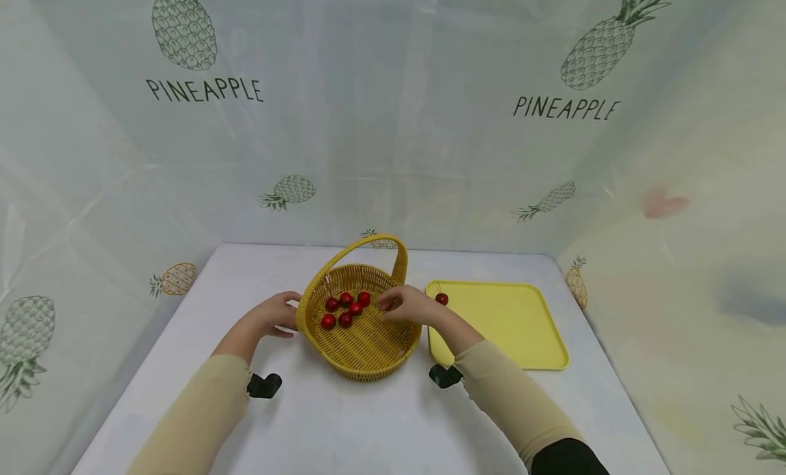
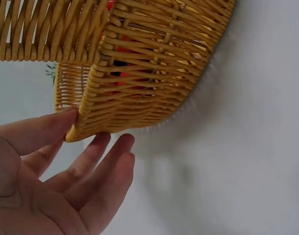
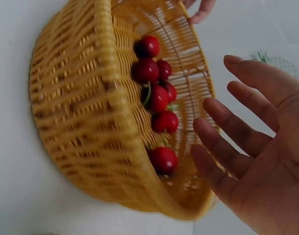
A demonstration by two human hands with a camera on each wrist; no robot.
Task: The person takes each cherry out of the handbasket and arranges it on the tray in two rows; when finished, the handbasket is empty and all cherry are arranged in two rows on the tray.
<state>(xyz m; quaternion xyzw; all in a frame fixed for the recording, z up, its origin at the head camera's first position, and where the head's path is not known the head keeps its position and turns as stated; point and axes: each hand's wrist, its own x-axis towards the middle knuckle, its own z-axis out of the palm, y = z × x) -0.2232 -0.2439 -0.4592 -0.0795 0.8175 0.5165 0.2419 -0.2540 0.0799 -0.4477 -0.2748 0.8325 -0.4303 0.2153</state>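
A yellow wicker basket with an arched handle stands on the table, several red cherries inside toward its left. At the basket's left side, my left hand pinches the rim; in the left wrist view the thumb lies against the rim and other fingers reach under the wall. My right hand is over the basket's right part, holding nothing. Its fingers are spread and relaxed in the right wrist view, with the cherries beyond them.
To the right of the basket lies a yellow tray, with one cherry at its upper left corner, close to my right wrist. The white table ends at a pineapple-printed curtain behind and at the sides.
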